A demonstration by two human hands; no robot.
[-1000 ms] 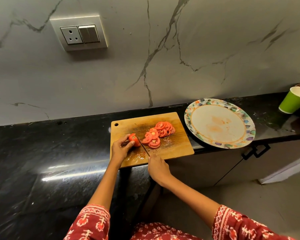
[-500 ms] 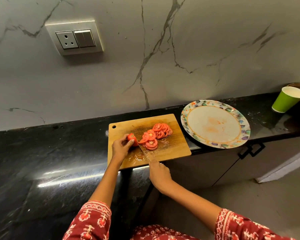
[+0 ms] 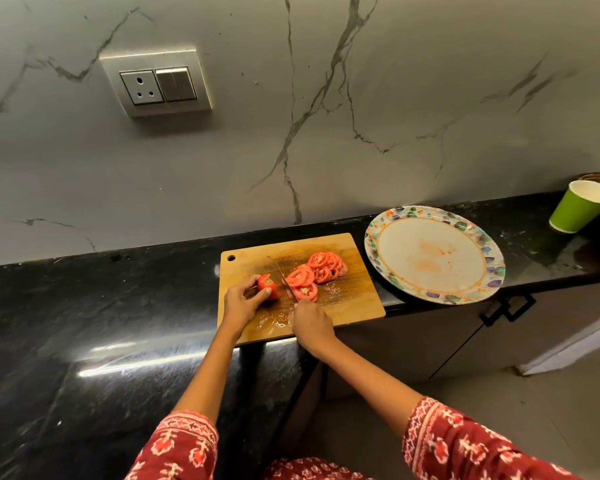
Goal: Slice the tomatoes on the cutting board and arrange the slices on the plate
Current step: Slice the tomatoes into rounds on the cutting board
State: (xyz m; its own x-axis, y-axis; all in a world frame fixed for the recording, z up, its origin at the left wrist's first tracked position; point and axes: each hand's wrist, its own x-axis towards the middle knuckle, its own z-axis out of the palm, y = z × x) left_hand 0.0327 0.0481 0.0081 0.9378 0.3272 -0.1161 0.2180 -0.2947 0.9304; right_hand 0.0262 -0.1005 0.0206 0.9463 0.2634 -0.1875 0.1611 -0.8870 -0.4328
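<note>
A wooden cutting board (image 3: 357,303) lies on the black counter, its near edge hanging over the counter's corner. My left hand (image 3: 241,303) grips a tomato end piece (image 3: 268,285) at the board's left. My right hand (image 3: 310,323) holds a knife (image 3: 286,280) by the handle; its blade stands just right of the end piece, pointing away from me. Several red tomato slices (image 3: 317,271) lie overlapped in the board's middle. The round plate (image 3: 433,254) with a patterned rim sits to the right and carries only faint juice stains.
A green paper cup (image 3: 581,206) stands at the far right of the black counter (image 3: 84,306). A socket and switch panel (image 3: 156,83) is set in the marble wall. The plate's near rim overhangs the counter edge above a cabinet handle (image 3: 508,308).
The knife has cut down beside the end piece and now stands right of it, and a fresh slice has joined the pile. The camera shifted slightly.
</note>
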